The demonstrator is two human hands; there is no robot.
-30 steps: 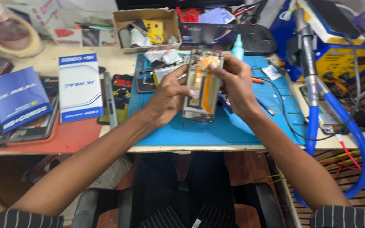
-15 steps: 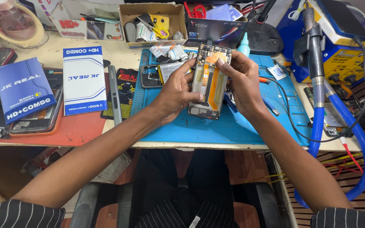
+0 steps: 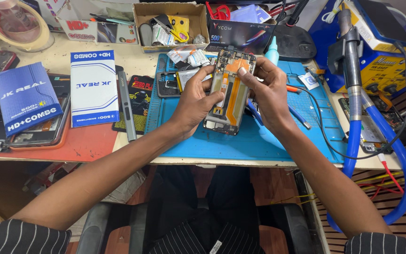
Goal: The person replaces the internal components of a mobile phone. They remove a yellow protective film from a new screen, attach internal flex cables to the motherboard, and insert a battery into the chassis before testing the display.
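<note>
An opened phone with its back cover off shows orange flex cables and a circuit board at its top. Both hands hold it tilted above the blue work mat. My left hand grips its left edge, thumb on the inner frame. My right hand grips the right edge, its index fingertip pressing near the top of the orange cable.
Two blue and white boxes lie at the left by a grey screwdriver. A cardboard box of parts stands at the back. A blue hose, a black cable and a blue-yellow machine stand at the right.
The view has shifted slightly and the phone sits a little lower over the mat. My right index finger has moved onto the upper part of the phone's inside.
</note>
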